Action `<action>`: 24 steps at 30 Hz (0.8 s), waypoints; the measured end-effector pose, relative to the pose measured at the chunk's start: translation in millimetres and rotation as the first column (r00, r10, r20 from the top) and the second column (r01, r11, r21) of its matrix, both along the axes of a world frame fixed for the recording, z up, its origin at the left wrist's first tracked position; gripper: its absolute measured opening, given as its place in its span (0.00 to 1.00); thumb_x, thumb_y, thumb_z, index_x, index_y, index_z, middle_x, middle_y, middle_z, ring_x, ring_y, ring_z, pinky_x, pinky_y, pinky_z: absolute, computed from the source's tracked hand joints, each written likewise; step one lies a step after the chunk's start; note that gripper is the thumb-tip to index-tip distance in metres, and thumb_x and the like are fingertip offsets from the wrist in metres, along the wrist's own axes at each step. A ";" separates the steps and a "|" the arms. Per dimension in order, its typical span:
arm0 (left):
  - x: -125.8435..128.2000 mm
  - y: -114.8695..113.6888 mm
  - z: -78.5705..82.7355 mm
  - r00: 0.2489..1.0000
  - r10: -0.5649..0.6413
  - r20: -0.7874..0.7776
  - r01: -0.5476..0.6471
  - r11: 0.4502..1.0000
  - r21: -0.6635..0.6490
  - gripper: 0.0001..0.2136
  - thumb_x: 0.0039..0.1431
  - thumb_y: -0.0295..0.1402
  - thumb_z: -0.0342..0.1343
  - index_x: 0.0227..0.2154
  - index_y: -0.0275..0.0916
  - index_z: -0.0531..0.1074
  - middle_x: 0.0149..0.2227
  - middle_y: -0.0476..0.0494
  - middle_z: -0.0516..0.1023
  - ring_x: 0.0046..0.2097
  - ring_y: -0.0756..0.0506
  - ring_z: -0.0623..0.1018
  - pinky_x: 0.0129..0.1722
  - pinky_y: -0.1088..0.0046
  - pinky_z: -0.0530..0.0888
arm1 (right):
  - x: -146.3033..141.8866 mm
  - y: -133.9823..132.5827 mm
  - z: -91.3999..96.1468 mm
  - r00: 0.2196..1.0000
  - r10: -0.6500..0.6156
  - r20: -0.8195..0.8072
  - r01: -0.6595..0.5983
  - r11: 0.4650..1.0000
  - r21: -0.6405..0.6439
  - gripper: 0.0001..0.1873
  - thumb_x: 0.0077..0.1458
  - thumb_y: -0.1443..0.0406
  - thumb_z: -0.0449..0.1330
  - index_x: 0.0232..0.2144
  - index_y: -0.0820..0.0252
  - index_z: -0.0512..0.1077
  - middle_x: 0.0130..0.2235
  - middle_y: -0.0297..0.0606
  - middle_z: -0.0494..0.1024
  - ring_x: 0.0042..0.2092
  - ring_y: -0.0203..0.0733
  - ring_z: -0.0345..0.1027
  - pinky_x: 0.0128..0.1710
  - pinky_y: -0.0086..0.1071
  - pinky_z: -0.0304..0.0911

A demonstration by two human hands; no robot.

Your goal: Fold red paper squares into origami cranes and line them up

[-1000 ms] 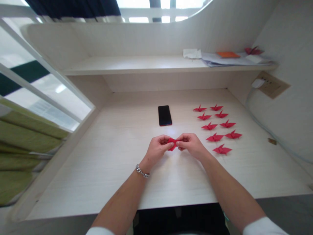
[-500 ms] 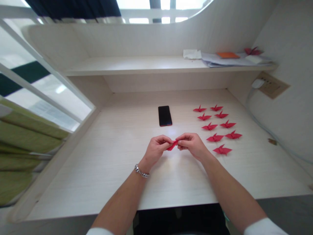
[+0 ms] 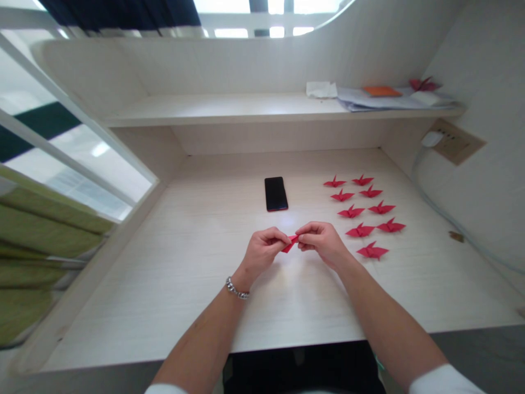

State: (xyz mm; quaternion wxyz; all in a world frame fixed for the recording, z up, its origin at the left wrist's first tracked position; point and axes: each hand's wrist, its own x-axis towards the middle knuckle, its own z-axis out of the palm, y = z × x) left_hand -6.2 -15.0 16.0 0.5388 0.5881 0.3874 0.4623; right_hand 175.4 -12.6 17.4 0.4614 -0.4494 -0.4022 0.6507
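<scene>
A small piece of folded red paper (image 3: 289,245) is held just above the desk, between my two hands. My left hand (image 3: 264,249), with a silver chain bracelet at the wrist, pinches its left side between thumb and fingers. On the other side, my right hand (image 3: 322,241) grips the right end with thumb and fingertips. The fingers hide part of the paper, so its full shape cannot be made out. Several finished red paper cranes stand to the right in two columns, the nearest crane (image 3: 372,251) close to my right forearm.
A black phone (image 3: 276,193) lies on the pale desk (image 3: 172,262) beyond my hands. Above the desk's back runs a shelf (image 3: 213,107) bearing papers (image 3: 353,100) and an orange sheet (image 3: 382,91). A cable runs down the right wall from a socket (image 3: 459,142).
Both hands stay in nearly the same place. The red paper has shifted slightly between the fingers, and a pointed lower corner now shows.
</scene>
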 end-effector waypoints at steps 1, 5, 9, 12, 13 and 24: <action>-0.3 -0.2 0.3 1.000 -0.007 0.005 0.007 1.000 0.012 0.04 0.50 0.30 0.61 0.24 0.35 0.78 0.26 0.45 0.74 0.29 0.50 0.72 0.31 0.74 0.70 | 0.0 0.1 0.2 1.000 0.000 -0.008 0.000 1.000 -0.008 0.09 0.36 0.67 0.68 0.26 0.63 0.77 0.22 0.38 0.78 0.24 0.37 0.71 0.26 0.30 0.68; -1.1 -0.7 2.5 0.999 -0.027 0.026 0.027 0.999 0.020 0.05 0.51 0.31 0.61 0.24 0.36 0.78 0.26 0.45 0.73 0.29 0.50 0.72 0.30 0.74 0.69 | 1.3 0.0 1.9 0.997 0.039 -0.063 -0.042 0.998 -0.050 0.08 0.38 0.68 0.67 0.26 0.64 0.78 0.23 0.40 0.79 0.25 0.37 0.72 0.26 0.30 0.68; -0.5 -0.2 3.6 0.999 -0.020 0.032 0.020 1.000 -0.005 0.06 0.49 0.32 0.62 0.23 0.35 0.77 0.25 0.45 0.73 0.28 0.50 0.72 0.29 0.74 0.69 | 5.0 -0.4 4.5 0.994 0.080 -0.079 -0.085 0.995 -0.059 0.09 0.39 0.67 0.67 0.28 0.64 0.77 0.25 0.41 0.79 0.26 0.38 0.73 0.28 0.31 0.70; -0.2 0.3 2.5 1.000 -0.025 0.013 0.025 1.000 -0.005 0.06 0.49 0.32 0.62 0.23 0.36 0.77 0.24 0.45 0.73 0.28 0.50 0.72 0.29 0.74 0.69 | 6.6 -0.7 5.6 0.992 0.102 -0.080 -0.106 0.993 -0.048 0.09 0.41 0.65 0.66 0.28 0.65 0.77 0.26 0.42 0.79 0.27 0.39 0.73 0.29 0.31 0.69; -0.1 0.3 1.8 1.000 -0.031 0.002 0.031 1.000 -0.002 0.05 0.49 0.32 0.62 0.23 0.36 0.78 0.24 0.45 0.74 0.28 0.50 0.72 0.29 0.74 0.69 | 6.4 -0.8 5.4 0.992 0.108 -0.073 -0.111 0.993 -0.044 0.10 0.42 0.63 0.65 0.28 0.65 0.77 0.26 0.41 0.79 0.27 0.39 0.73 0.29 0.31 0.69; 1.5 0.6 -0.5 0.998 -0.050 0.026 0.054 0.986 -0.157 0.05 0.48 0.29 0.63 0.29 0.34 0.79 0.27 0.42 0.79 0.29 0.49 0.75 0.31 0.73 0.73 | 1.7 -0.9 -6.3 0.975 0.133 0.176 -0.145 0.988 0.059 0.15 0.42 0.58 0.69 0.28 0.65 0.78 0.22 0.36 0.76 0.23 0.33 0.65 0.25 0.28 0.62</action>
